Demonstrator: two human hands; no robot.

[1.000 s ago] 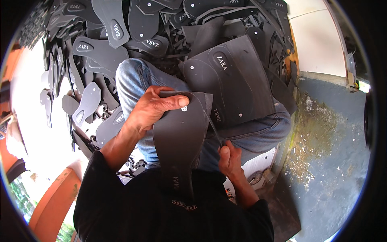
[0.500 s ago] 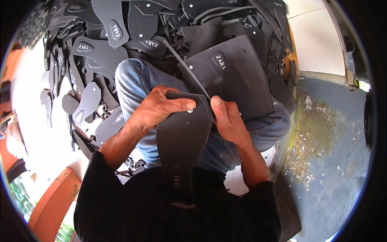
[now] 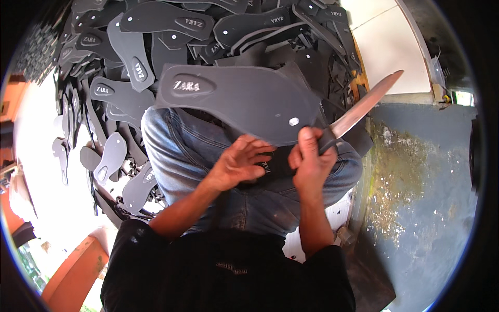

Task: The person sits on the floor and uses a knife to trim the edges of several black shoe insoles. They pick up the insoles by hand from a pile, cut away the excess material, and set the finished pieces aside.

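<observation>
My right hand (image 3: 314, 161) is closed round the dark handle of a knife (image 3: 366, 104). The blade points up and to the right, beyond my knee. A black shoe sole (image 3: 244, 99) with a raised oval heel pad and a white dot lies across the view above my lap. Its wide end meets my right thumb; I cannot tell whether the thumb grips it. My left hand (image 3: 239, 164) is just below the sole's near edge, fingers apart and holding nothing. Under the hands, a dark sheet (image 3: 280, 161) with pale print shows partly on my lap.
A heap of black soles and offcuts (image 3: 125, 96) spreads ahead and to the left. Single soles (image 3: 110, 156) lie by my left knee. A pale tiled slab (image 3: 397, 47) and a stained grey floor (image 3: 416, 192) are on the right. An orange ledge (image 3: 75, 273) stands at lower left.
The sole has swung from near my chest to far over my knees, heel now to the left. My left hand has let go of it. The knife has turned from up-left to up-right.
</observation>
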